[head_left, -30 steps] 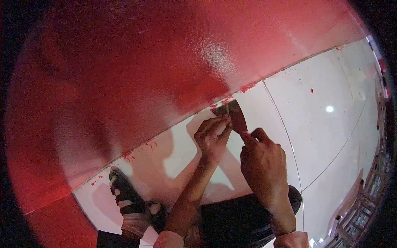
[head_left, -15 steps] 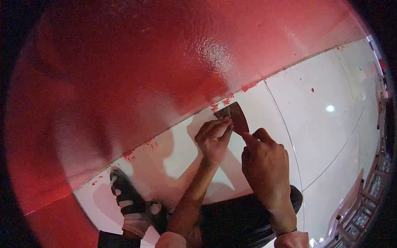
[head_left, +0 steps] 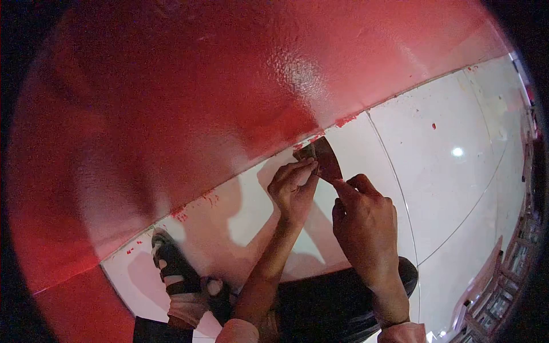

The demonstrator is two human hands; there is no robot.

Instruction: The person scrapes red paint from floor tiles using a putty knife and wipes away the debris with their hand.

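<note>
A dark, flat paint scraper [head_left: 328, 160] with a wide blade is over the white tile, close to the base of the red wall. My right hand [head_left: 367, 228] grips it from the right; the index finger points along the blade and the handle is hidden in the fist. Against the blade's left side, my left hand [head_left: 293, 187] has thumb and fingertips pinched together. A thin strip shows just above those fingertips, too small to name. Red paint flecks [head_left: 315, 138] lie along the wall's edge beside the blade.
The glossy red wall [head_left: 189, 114] meets the white tiled floor [head_left: 446, 188] along a slanting seam. More red specks [head_left: 180, 216] mark the floor near my sandalled foot [head_left: 168, 263]. My bent dark-clothed leg [head_left: 326, 303] is below my hands. A metal frame [head_left: 503, 280] stands at far right.
The scraper has shifted slightly up and left, nearer the wall seam, and looks a little turned. Both hands moved slightly with it, keeping much the same grip.
</note>
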